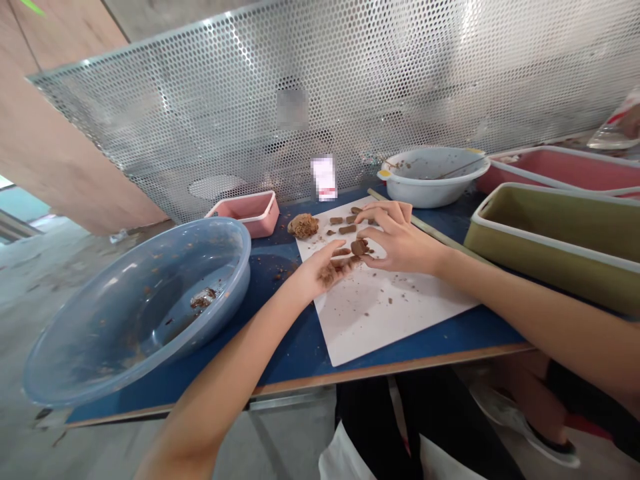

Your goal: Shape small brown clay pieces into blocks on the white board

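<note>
My right hand [395, 239] pinches a small brown clay piece [358, 247] between thumb and fingers above a white sheet [385, 313]. My left hand [323, 268] lies palm up beside it, fingers stretched toward the piece, with brown clay smeared on the palm. Several small brown clay pieces [346, 229] lie on the sheet just behind the hands. A larger brown clay lump [303, 225] sits at the sheet's far left corner.
A big blue basin [125, 313] with clay residue overhangs the blue table [295, 347] at the left. A small pink tray [250, 211], a white bowl [433, 175], a green tub [555, 243] and a pink tub [565, 170] stand behind. Perforated metal screen [320, 93] backs the table.
</note>
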Demonstrator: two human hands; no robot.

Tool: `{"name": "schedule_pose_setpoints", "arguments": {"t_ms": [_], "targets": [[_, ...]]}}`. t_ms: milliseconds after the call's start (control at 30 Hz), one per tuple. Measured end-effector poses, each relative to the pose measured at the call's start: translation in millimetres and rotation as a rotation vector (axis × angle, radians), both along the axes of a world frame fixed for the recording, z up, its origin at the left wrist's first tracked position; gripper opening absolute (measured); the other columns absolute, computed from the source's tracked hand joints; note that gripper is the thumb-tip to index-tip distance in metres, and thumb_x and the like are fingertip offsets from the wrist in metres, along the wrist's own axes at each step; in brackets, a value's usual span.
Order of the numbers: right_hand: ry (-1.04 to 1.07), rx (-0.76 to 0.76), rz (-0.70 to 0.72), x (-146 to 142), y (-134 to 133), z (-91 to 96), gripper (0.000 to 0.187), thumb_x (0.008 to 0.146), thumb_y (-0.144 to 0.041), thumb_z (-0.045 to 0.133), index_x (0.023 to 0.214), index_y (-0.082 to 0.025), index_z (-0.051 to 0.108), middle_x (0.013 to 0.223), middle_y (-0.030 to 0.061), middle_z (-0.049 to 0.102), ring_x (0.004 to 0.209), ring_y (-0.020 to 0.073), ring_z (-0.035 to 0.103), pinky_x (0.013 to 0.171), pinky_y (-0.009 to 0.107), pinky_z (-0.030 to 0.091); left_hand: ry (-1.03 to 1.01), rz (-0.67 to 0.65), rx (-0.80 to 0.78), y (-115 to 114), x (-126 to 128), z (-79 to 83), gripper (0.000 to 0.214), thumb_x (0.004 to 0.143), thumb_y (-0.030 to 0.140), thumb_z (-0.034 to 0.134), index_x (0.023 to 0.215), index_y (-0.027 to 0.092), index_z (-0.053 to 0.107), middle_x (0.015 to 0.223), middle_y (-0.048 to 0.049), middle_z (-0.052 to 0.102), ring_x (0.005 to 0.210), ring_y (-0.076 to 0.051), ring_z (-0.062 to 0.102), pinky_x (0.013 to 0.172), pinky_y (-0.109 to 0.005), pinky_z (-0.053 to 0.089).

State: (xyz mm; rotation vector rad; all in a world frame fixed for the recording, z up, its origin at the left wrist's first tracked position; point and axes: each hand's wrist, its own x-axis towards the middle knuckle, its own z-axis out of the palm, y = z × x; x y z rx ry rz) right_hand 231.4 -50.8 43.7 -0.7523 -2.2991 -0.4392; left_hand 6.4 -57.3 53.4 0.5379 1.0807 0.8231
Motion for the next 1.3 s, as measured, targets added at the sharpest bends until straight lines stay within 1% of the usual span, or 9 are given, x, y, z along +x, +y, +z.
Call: {"name": "schedule_pose_setpoints", "arguments": {"t_ms": [133, 233, 300, 400, 467, 533, 667, 900, 1300], "targets": [[0.086, -0.098, -0.025, -1, 0, -0.1, 0.015, 0.098, -0.035, 0.079, 0.108, -0.026, 0.074, 0.14, 0.0139, 0.066, 0.141, 0.0403, 0.053, 0.112, 0.061, 0.041, 0.138, -0.018, 0.082, 2, 0, -1.5, 0.012, 0.104, 0.023, 0.072, 0.095, 0.015, 0.071, 0.089, -0.0154, 0.077, 0.062, -0.013, 0.064, 0.053, -0.021, 0.044], [0.138, -0.189, -0.048, -2, 3, -4.8, 0.014, 0.095, -0.035, 0.08, 0.104, -0.026, 0.074, 0.14, 0.0136, 0.065, 0.14, 0.0406, 0.053, 0.111, 0.061, 0.042, 0.243, 0.028, 0.317, 7, -3, -7.6, 0.009, 0.097, 0.02, 0.076, 0.09, 0.016, 0.073, 0.077, -0.0086, 0.073, 0.059, -0.012, 0.058, 0.053, -0.023, 0.035], [0.184, -0.259, -0.054, -3, 8, -10.9, 0.016, 0.091, -0.036, 0.082, 0.101, -0.026, 0.075, 0.139, 0.0127, 0.066, 0.138, 0.0411, 0.055, 0.11, 0.062, 0.043, 0.366, 0.049, 0.533, 12, -8, -10.7, 0.006, 0.092, 0.02, 0.08, 0.089, 0.018, 0.076, 0.072, -0.0038, 0.07, 0.06, -0.012, 0.055, 0.057, -0.025, 0.035], [0.263, -0.401, -0.07, -2, 19, -21.3, 0.019, 0.089, -0.044, 0.084, 0.098, -0.028, 0.078, 0.137, 0.0101, 0.068, 0.137, 0.0412, 0.058, 0.11, 0.066, 0.045, 0.569, -0.029, 0.868, 17, -16, -10.6, 0.011, 0.082, 0.014, 0.086, 0.091, 0.019, 0.083, 0.087, -0.0054, 0.078, 0.078, -0.017, 0.063, 0.073, -0.028, 0.045], [0.327, -0.49, -0.057, 0, 26, -27.4, 0.022, 0.091, -0.05, 0.082, 0.099, -0.03, 0.079, 0.135, 0.0087, 0.071, 0.137, 0.0402, 0.06, 0.113, 0.067, 0.046, 0.634, -0.14, 0.986, 19, -19, -8.6, 0.02, 0.079, 0.015, 0.09, 0.097, 0.021, 0.086, 0.108, -0.0086, 0.084, 0.095, -0.022, 0.069, 0.083, -0.03, 0.048], [0.389, -0.553, -0.013, 3, 33, -32.0, 0.025, 0.092, -0.054, 0.081, 0.103, -0.031, 0.081, 0.132, 0.0078, 0.073, 0.135, 0.0379, 0.064, 0.117, 0.066, 0.047, 0.646, -0.224, 1.021, 18, -20, -6.6, 0.027, 0.078, 0.02, 0.094, 0.104, 0.022, 0.088, 0.12, -0.0104, 0.084, 0.104, -0.025, 0.07, 0.087, -0.032, 0.049], [0.44, -0.608, 0.039, 5, 40, -36.9, 0.031, 0.091, -0.059, 0.083, 0.104, -0.031, 0.082, 0.129, 0.0069, 0.077, 0.127, 0.0348, 0.07, 0.118, 0.062, 0.05, 0.628, -0.282, 1.049, 16, -19, -5.5, 0.03, 0.078, 0.028, 0.097, 0.107, 0.023, 0.088, 0.124, -0.0111, 0.084, 0.109, -0.027, 0.07, 0.089, -0.032, 0.048], [0.456, -0.652, 0.044, 4, 38, -35.1, 0.034, 0.089, -0.062, 0.083, 0.101, -0.03, 0.084, 0.129, 0.0075, 0.078, 0.126, 0.0347, 0.071, 0.12, 0.063, 0.049, 0.644, -0.257, 1.027, 20, -21, -10.2, 0.022, 0.084, 0.029, 0.094, 0.104, 0.023, 0.089, 0.118, -0.0108, 0.085, 0.107, -0.027, 0.073, 0.09, -0.033, 0.048], [0.384, -0.661, 0.04, 5, 40, -37.1, 0.031, 0.092, -0.058, 0.082, 0.107, -0.031, 0.083, 0.132, 0.0081, 0.077, 0.128, 0.0341, 0.071, 0.117, 0.061, 0.052, 0.65, -0.281, 1.035, 20, -19, -12.8, 0.03, 0.074, 0.033, 0.103, 0.098, 0.021, 0.088, 0.112, -0.0107, 0.085, 0.105, -0.028, 0.072, 0.096, -0.035, 0.049]]}}
